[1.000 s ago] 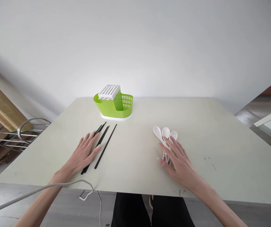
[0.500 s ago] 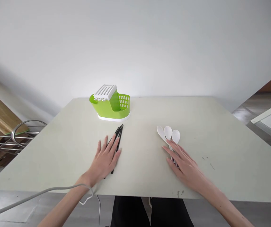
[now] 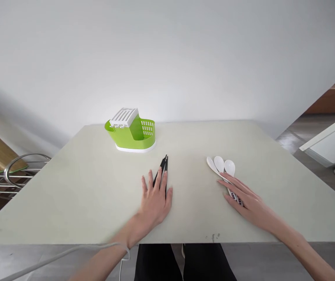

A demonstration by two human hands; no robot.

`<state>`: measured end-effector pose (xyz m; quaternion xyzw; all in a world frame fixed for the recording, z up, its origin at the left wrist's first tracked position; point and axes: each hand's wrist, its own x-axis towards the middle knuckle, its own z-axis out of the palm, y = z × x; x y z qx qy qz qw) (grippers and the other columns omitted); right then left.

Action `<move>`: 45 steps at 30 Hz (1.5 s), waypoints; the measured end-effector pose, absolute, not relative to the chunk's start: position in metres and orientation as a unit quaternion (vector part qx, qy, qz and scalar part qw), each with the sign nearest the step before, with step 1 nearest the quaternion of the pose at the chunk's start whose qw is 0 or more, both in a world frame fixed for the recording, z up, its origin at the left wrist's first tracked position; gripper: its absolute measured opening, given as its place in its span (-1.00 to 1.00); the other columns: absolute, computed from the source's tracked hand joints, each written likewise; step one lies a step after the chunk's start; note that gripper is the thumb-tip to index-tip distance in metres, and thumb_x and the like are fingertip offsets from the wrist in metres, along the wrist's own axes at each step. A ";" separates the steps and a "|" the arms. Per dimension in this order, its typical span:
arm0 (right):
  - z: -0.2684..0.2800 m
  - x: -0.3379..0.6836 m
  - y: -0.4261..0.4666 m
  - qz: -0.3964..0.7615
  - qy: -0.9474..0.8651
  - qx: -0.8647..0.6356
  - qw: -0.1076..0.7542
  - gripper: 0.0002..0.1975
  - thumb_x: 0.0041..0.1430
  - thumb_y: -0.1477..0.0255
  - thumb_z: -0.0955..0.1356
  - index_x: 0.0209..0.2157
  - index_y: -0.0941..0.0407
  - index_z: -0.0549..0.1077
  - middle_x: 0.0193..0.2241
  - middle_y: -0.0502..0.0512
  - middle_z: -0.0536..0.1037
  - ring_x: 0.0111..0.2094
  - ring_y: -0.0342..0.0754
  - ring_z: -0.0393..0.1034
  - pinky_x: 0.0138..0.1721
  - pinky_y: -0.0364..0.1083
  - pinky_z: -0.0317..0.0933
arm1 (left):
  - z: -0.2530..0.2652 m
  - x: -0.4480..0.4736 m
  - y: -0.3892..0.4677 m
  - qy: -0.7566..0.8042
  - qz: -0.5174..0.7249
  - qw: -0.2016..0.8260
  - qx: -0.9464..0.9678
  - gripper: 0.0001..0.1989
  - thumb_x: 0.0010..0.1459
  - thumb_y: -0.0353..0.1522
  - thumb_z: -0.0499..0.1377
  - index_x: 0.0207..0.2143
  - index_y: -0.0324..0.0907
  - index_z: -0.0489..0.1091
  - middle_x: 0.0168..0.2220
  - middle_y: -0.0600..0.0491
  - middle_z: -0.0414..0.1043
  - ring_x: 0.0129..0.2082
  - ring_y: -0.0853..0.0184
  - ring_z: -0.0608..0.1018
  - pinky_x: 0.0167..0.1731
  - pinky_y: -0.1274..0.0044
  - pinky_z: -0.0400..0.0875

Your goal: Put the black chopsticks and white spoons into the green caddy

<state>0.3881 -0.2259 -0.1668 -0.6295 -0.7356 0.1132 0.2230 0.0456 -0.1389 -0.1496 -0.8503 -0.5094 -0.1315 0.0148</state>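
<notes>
My left hand (image 3: 155, 201) lies flat over a bunch of black chopsticks (image 3: 166, 164), its fingers spread. Their thin tips poke out beyond my fingertips, while my palm hides the rest. On the other side, my right hand (image 3: 247, 203) rests with outstretched fingers across the handles of three white spoons (image 3: 219, 164). The spoon bowls fan out past my fingers, and a dark pattern shows on the handle ends. Farther back on the left stands a green cutlery caddy (image 3: 123, 136) with a white slotted top and a white base.
The pale table (image 3: 185, 214) meets a white wall (image 3: 185, 58) at its far edge. A grey cable (image 3: 68, 251) passes by my left forearm. Left of the table is a metal wire rack (image 3: 23, 173); a white panel (image 3: 334, 140) stands off to the right.
My left hand and the chopsticks under it have slid right, closer to the middle. My right hand and the spoons have shifted slightly right. The view has moved a little, so the caddy appears farther left.
</notes>
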 end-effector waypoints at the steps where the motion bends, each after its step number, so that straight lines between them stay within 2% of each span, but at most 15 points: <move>1: -0.168 0.391 -0.226 0.114 -0.735 -0.630 0.225 -0.52 0.49 0.14 0.22 0.37 -0.24 0.27 0.48 -0.12 0.14 0.47 0.16 0.03 0.37 0.24 0.23 | -0.149 0.049 -0.140 -0.512 -0.131 0.008 -0.849 -0.37 0.49 -0.14 -0.12 0.51 -0.08 0.01 0.52 -0.07 0.00 0.51 -0.21 -0.04 0.38 -0.21 -0.09; 4: -0.170 0.396 -0.227 0.112 -0.733 -0.628 0.236 -0.53 0.49 0.14 0.22 0.36 -0.22 0.29 0.48 -0.11 0.15 0.48 0.16 0.01 0.40 0.27 0.16 | -0.142 0.053 -0.139 -0.509 -0.134 -0.002 -0.851 -0.33 0.48 -0.06 -0.12 0.51 -0.13 0.00 0.52 -0.13 -0.02 0.51 -0.24 -0.08 0.37 -0.22 -0.08; 8: -0.168 0.395 -0.228 0.128 -0.724 -0.630 0.250 -0.51 0.46 0.11 0.26 0.36 -0.21 0.29 0.48 -0.10 0.13 0.49 0.16 -0.03 0.42 0.26 0.11 | -0.101 0.039 -0.108 -0.494 -0.196 0.039 -0.846 -0.31 0.48 -0.05 -0.11 0.53 -0.10 -0.09 0.56 -0.11 -0.18 0.54 -0.10 -0.25 0.43 -0.13 -0.18; 13: -0.165 0.396 -0.229 0.161 -0.670 -0.660 0.299 -0.41 0.43 0.06 0.29 0.41 -0.22 0.20 0.50 -0.05 0.10 0.46 0.16 0.07 0.33 0.18 0.27 | -0.015 -0.013 -0.033 -0.507 -0.289 0.117 -0.804 -0.31 0.48 -0.05 -0.12 0.51 -0.16 -0.05 0.58 -0.07 -0.31 0.53 -0.08 -0.36 0.44 -0.08 -0.33; 15: -0.165 0.397 -0.229 0.164 -0.641 -0.672 0.333 -0.41 0.43 0.05 0.28 0.42 -0.21 0.19 0.48 -0.02 0.14 0.43 0.16 0.15 0.28 0.14 0.32 | 0.012 -0.035 -0.007 -0.501 -0.305 0.133 -0.799 -0.30 0.48 -0.05 -0.14 0.51 -0.20 -0.08 0.57 -0.11 -0.28 0.54 -0.08 -0.28 0.44 -0.07 -0.27; 17: -0.166 0.399 -0.229 0.167 -0.605 -0.691 0.358 -0.41 0.44 0.04 0.26 0.42 -0.21 0.19 0.46 -0.01 0.19 0.37 0.18 0.26 0.24 0.13 0.37 | 0.027 -0.052 0.012 -0.502 -0.295 0.132 -0.802 -0.31 0.49 -0.06 -0.18 0.51 -0.19 -0.09 0.56 -0.11 -0.16 0.54 -0.02 -0.16 0.45 0.00 -0.17; 20: -0.168 0.400 -0.229 0.174 -0.541 -0.726 0.386 -0.44 0.45 0.01 0.23 0.39 -0.19 0.26 0.42 0.01 0.30 0.26 0.20 0.42 0.16 0.13 0.43 | 0.030 -0.064 0.031 -0.516 -0.231 0.099 -0.819 -0.34 0.48 -0.05 -0.23 0.49 -0.13 0.01 0.51 -0.07 0.02 0.51 0.02 0.06 0.44 0.11 -0.02; 23: -0.168 0.401 -0.229 0.181 -0.483 -0.743 0.426 -0.48 0.43 -0.01 0.23 0.30 -0.16 0.37 0.37 0.00 0.38 0.23 0.19 0.45 0.18 0.13 0.41 | 0.021 -0.060 0.038 -0.548 -0.199 0.055 -0.811 -0.33 0.46 -0.01 -0.24 0.47 -0.09 0.07 0.50 -0.06 0.07 0.33 0.00 0.40 0.31 0.16 0.25; 25: -0.168 0.401 -0.229 0.193 -0.451 -0.746 0.451 -0.50 0.41 -0.02 0.25 0.24 -0.15 0.43 0.33 -0.01 0.43 0.25 0.18 0.42 0.23 0.11 0.38 | 0.016 -0.053 0.038 -0.564 -0.212 0.049 -0.797 -0.32 0.46 0.00 -0.23 0.47 -0.07 0.10 0.49 -0.06 0.09 0.22 0.02 0.50 0.23 0.20 0.35; 30: -0.170 0.402 -0.226 0.210 -0.413 -0.743 0.482 -0.51 0.37 0.00 0.30 0.19 -0.09 0.47 0.22 0.06 0.55 0.24 0.18 0.44 0.24 0.11 0.37 | 0.016 -0.020 0.035 -0.543 -0.202 0.059 -0.813 -0.34 0.46 -0.01 -0.23 0.44 -0.04 0.18 0.47 -0.01 0.13 0.27 0.06 0.46 0.19 0.29 0.38; 34: -0.173 0.404 -0.225 0.218 -0.412 -0.737 0.490 -0.51 0.36 0.00 0.32 0.19 -0.07 0.47 0.16 0.11 0.59 0.20 0.17 0.48 0.19 0.11 0.40 | 0.014 0.019 0.035 -0.519 -0.183 0.063 -0.833 -0.34 0.45 -0.02 -0.20 0.45 -0.07 0.16 0.48 -0.03 0.13 0.24 0.09 0.49 0.11 0.33 0.44; 38: -0.175 0.404 -0.225 0.230 -0.414 -0.724 0.502 -0.53 0.36 0.00 0.33 0.17 -0.08 0.47 0.16 0.10 0.59 0.18 0.14 0.49 0.20 0.10 0.39 | 0.009 0.064 0.035 -0.489 -0.172 0.053 -0.854 -0.34 0.46 -0.03 -0.20 0.47 -0.07 0.12 0.49 -0.03 0.08 0.29 0.10 0.43 0.09 0.35 0.45; 42: -0.176 0.405 -0.224 0.236 -0.417 -0.716 0.508 -0.55 0.36 0.00 0.33 0.16 -0.11 0.46 0.16 0.08 0.58 0.19 0.12 0.48 0.22 0.11 0.36 | 0.010 0.108 0.029 -0.463 -0.149 0.024 -0.873 -0.34 0.46 -0.03 -0.19 0.48 -0.07 0.08 0.51 -0.05 0.02 0.28 0.08 0.44 0.11 0.32 0.44; 45: -0.178 0.406 -0.223 0.239 -0.423 -0.706 0.515 -0.55 0.35 -0.01 0.34 0.14 -0.10 0.46 0.17 0.09 0.57 0.19 0.12 0.47 0.24 0.13 0.33 | 0.012 0.133 0.019 -0.441 -0.120 0.012 -0.890 -0.32 0.45 -0.02 -0.16 0.50 -0.07 0.03 0.52 -0.08 -0.02 0.18 0.05 0.52 0.08 0.27 0.46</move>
